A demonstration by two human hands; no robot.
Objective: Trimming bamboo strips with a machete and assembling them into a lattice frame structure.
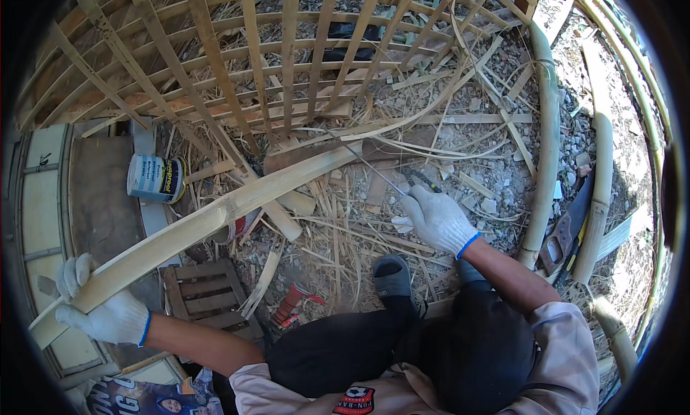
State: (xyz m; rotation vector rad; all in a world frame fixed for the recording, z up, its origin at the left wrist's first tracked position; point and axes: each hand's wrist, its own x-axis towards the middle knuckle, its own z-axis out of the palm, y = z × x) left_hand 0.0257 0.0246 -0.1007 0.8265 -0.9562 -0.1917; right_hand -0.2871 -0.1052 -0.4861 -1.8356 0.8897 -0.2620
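Observation:
A long split length of bamboo (pixel 224 209) slants from the lower left up to the middle of the view. My left hand (pixel 108 311), in a white work glove with a blue cuff, grips its near end. My right hand (pixel 438 221), gloved the same way, is closed on the lower end of a thin, straight grey metal tool (pixel 379 174). This tool points up and left to the far end of the bamboo; whether it is a knife seen edge-on I cannot tell. The far bamboo end lies over a brown wooden block (pixel 298 157).
A bamboo lattice (pixel 287 55) stands along the far side. Shavings and strips (pixel 338 249) litter the gravel. At left are a paint bucket (pixel 154 178) and a slatted wooden piece (pixel 208 293). A handsaw (pixel 564 235) lies at right beside bamboo poles (pixel 544 149).

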